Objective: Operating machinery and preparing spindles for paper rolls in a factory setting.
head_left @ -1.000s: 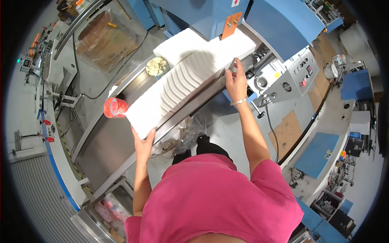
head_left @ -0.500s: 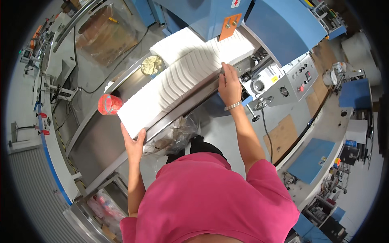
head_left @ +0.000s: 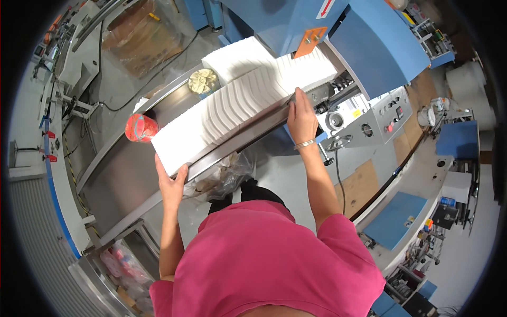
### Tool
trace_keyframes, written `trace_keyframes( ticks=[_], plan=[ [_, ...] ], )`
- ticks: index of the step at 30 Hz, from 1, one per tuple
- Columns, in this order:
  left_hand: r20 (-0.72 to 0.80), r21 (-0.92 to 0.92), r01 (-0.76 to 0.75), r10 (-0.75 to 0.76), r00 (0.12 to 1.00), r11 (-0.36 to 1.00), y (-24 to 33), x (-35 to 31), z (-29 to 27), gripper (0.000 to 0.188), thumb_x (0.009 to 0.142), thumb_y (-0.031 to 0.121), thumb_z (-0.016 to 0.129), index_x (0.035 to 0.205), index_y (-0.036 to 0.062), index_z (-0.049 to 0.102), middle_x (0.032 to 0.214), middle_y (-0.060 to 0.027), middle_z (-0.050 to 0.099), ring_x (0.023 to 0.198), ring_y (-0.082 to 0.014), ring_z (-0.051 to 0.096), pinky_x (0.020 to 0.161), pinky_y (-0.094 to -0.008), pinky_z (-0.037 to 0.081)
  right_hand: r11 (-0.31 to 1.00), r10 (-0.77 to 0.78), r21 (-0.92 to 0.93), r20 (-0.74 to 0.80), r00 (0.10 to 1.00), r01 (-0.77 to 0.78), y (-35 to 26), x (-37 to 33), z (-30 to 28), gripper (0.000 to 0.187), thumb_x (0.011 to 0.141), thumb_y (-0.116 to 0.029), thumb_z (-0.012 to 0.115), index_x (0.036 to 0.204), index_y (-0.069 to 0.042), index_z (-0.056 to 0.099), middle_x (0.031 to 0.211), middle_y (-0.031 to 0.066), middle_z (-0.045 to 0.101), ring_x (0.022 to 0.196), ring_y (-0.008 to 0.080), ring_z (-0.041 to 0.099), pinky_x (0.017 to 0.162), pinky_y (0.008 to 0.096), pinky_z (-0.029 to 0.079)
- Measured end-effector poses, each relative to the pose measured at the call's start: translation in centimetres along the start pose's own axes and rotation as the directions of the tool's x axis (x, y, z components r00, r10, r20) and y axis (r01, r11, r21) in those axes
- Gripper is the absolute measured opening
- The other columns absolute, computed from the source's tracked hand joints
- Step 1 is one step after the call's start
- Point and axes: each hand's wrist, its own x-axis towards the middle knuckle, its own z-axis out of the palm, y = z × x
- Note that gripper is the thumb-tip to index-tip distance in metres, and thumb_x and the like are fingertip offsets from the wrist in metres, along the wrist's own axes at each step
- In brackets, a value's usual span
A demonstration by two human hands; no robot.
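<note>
A long row of white sheets [head_left: 227, 113], fanned in wavy layers, lies along a metal trough and runs up to a blue machine. At its lower left end, my left hand [head_left: 171, 182] closes around the corner, thumb on the near side and the other fingers partly hidden by the sheets. Beside the row's right part is my right hand [head_left: 302, 121], wearing a bracelet, with its fingers stretched out along the metal rail [head_left: 237, 140]. Its fingertips are close to the row's near side; whether they touch it I cannot tell.
A red round container [head_left: 141, 128] and a tin with a crumpled pale yellow top [head_left: 203, 82] stand beside the row. An orange bracket [head_left: 309, 42] hangs from the blue machine [head_left: 280, 21] over the sheets. To the right is a control panel [head_left: 388, 113] with a red button.
The whole view has shifted slightly. Both hands keep nearly the same places against the white sheets and the rail.
</note>
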Motion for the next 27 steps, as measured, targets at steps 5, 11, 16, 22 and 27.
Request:
trace_keyframes(
  ticks=[5,11,16,22,27],
  plan=[
    [-0.003,0.001,-0.001,0.001,1.0,1.0,0.5,0.0,0.0,0.073,0.078,0.014,0.064,0.134,-0.0027,0.021,0.131,-0.0158,0.036,0.118,-0.0211,0.036,0.099,-0.0305,0.027,0.981,-0.081,-0.181,-0.023,0.996,0.076,-0.3,0.2,-0.1,0.037,0.074,-0.002,0.055,0.111,-0.002,0.052,0.103,0.0127,0.058,0.081,0.0297,0.057,0.07,0.0359,0.048],
    [0.0,0.003,-0.007,0.007,1.0,1.0,0.8,0.1,0.1,0.071,0.077,0.013,0.063,0.133,-0.0026,0.023,0.129,-0.0162,0.038,0.117,-0.022,0.037,0.098,-0.0305,0.027,0.981,-0.073,-0.182,-0.018,0.997,0.068,-1.0,0.5,-0.2,0.032,0.075,-0.001,0.056,0.106,-0.002,0.056,0.095,0.012,0.06,0.078,0.0296,0.057,0.069,0.0357,0.047],
    [0.006,-0.05,-0.012,0.013,1.0,0.999,0.2,0.2,0.2,0.071,0.077,0.013,0.063,0.133,-0.0021,0.023,0.128,-0.0162,0.038,0.117,-0.022,0.037,0.098,-0.0304,0.028,0.998,-0.021,-0.057,-0.067,0.998,0.017,-1.3,1.3,0.0,0.024,0.076,-0.004,0.056,0.1,-0.001,0.058,0.091,0.014,0.06,0.08,0.0305,0.058,0.07,0.0363,0.047],
    [0.004,-0.187,0.02,-0.019,1.0,0.982,-0.6,0.3,0.1,0.074,0.079,0.021,0.063,0.134,-0.0037,0.02,0.131,-0.0179,0.035,0.12,-0.0231,0.035,0.099,-0.0316,0.028,0.968,0.219,0.096,0.128,0.967,-0.232,-1.4,2.5,0.0,0.03,0.083,-0.022,0.051,0.1,0.002,0.055,0.094,0.0208,0.058,0.087,0.0357,0.055,0.075,0.0406,0.045],
    [0.109,-0.562,0.326,-0.322,0.94,0.76,-2.1,2.1,-1.2,0.077,0.083,0.038,0.056,0.135,-0.0039,0.018,0.136,-0.0179,0.03,0.125,-0.0234,0.03,0.102,-0.0328,0.022,0.929,0.327,0.046,0.356,0.875,-0.366,0.2,4.1,0.3,0.053,0.076,-0.043,0.06,0.099,0.005,0.059,0.091,0.0216,0.06,0.083,0.0332,0.058,0.075,0.0383,0.044]
  ],
)
